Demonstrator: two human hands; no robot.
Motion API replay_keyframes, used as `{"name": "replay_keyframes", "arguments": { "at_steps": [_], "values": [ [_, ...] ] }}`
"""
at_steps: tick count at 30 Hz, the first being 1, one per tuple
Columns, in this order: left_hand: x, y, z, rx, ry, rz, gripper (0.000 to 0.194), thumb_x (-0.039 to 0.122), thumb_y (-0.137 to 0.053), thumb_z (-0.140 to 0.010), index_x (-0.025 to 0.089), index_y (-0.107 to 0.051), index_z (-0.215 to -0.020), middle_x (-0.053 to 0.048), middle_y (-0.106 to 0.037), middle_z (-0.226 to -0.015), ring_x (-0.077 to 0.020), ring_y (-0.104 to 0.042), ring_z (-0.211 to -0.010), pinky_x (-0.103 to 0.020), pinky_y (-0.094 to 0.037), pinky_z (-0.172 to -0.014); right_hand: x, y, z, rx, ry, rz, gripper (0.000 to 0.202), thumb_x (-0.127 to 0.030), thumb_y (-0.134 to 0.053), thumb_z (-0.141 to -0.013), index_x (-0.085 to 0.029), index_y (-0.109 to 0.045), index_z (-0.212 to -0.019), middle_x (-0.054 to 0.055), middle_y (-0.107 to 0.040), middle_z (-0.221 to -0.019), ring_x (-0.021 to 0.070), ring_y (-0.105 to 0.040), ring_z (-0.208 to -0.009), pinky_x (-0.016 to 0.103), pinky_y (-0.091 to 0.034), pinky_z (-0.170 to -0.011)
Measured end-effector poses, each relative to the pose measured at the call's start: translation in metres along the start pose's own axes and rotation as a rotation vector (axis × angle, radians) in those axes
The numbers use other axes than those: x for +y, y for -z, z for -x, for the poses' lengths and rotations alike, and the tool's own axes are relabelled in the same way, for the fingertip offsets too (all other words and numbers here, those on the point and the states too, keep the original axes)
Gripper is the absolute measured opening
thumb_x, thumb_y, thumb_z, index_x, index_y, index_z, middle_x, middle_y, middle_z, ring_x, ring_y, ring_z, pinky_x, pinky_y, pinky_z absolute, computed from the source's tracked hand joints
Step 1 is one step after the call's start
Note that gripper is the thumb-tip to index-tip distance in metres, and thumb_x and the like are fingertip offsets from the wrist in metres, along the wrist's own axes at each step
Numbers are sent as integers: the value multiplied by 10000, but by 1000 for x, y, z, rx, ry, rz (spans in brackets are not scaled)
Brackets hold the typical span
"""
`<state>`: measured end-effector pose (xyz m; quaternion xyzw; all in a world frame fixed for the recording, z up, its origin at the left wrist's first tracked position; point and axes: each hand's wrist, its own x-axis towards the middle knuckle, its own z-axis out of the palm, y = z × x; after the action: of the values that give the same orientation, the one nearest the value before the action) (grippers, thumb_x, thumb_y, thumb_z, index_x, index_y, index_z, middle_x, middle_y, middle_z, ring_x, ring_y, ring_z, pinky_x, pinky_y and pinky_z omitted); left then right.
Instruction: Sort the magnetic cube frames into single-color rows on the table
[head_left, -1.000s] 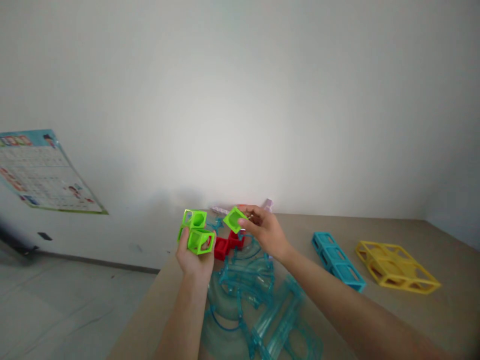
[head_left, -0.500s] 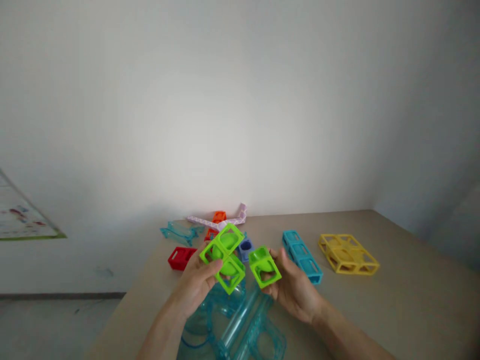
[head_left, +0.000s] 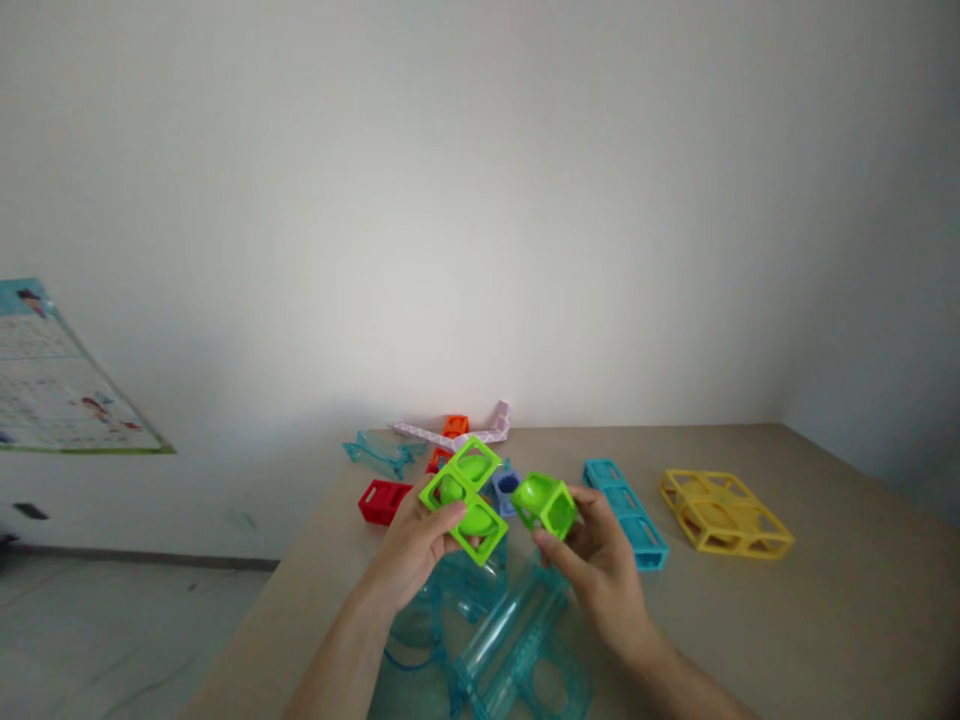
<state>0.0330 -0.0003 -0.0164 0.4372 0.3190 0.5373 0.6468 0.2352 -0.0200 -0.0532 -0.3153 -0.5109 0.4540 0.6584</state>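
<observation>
My left hand [head_left: 411,545] grips a green block piece of three joined cells [head_left: 466,492], its thumb on the near side. Just to the right, my right hand [head_left: 600,565] holds a single green cube [head_left: 546,505] between thumb and fingers. A small gap separates the two green pieces, both raised above the table. Beneath them lie clear teal plastic parts [head_left: 499,640], partly hidden by the hands.
On the table [head_left: 750,640] lie a red block [head_left: 381,501], a blue block [head_left: 507,487], a teal block [head_left: 627,515] and a yellow frame [head_left: 721,512]. Farther back are a pale purple strip [head_left: 427,432], an orange block [head_left: 455,425] and teal pieces [head_left: 379,453]. A wall stands behind.
My right hand has turned the green cube, so other faces show, with the thumb now at its lower side. The whole view has shifted, with things appearing farther right.
</observation>
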Motion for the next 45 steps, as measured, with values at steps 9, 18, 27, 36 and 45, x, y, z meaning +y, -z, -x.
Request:
{"name": "replay_keyframes", "arguments": {
  "at_steps": [9,18,27,36,45],
  "values": [
    [-3,-1,4,-119,90,-36,388,219,-826,-693,189,-571,-984,-33,-703,-912,-200,-702,-765,-299,-589,-618,-11,-4,12,-95,358,637,90,-175,-586,-901,-238,-532,-936,117,-427,-1449,263,-513,-1278,393,-539,-930],
    [-6,-1,4,-61,-57,-86,369,223,-797,-707,195,-552,-982,-4,-670,-899,-174,-665,-790,-309,-568,-694,-4,-2,15,-38,377,670,216,-177,-583,-925,-273,-570,-1117,85,-621,-1339,223,-696,-1050,338,-601,-838],
    [-3,0,7,-79,-84,-252,396,211,-813,-692,212,-560,-996,13,-674,-884,-147,-642,-780,-231,-510,-679,-13,-12,20,-73,276,538,420,-163,-590,-915,-325,-513,-1295,84,-417,-1524,280,-619,-1184,376,-627,-793],
    [-12,1,8,-166,-47,-92,493,167,-838,-645,232,-603,-1073,-14,-684,-949,-177,-653,-839,-256,-507,-718,-5,-10,24,-58,114,361,633,-287,-653,-896,-335,-357,-1453,78,-504,-1437,265,-540,-1251,427,-490,-1015],
    [1,-3,9,-229,-38,-188,593,249,-844,-642,185,-649,-1199,-103,-711,-1108,-304,-661,-1026,-364,-531,-852,-11,-16,16,-7,-38,145,566,-343,-736,-827,-279,-516,-1344,73,-658,-1260,255,-644,-1112,377,-548,-921]
  ]
}}
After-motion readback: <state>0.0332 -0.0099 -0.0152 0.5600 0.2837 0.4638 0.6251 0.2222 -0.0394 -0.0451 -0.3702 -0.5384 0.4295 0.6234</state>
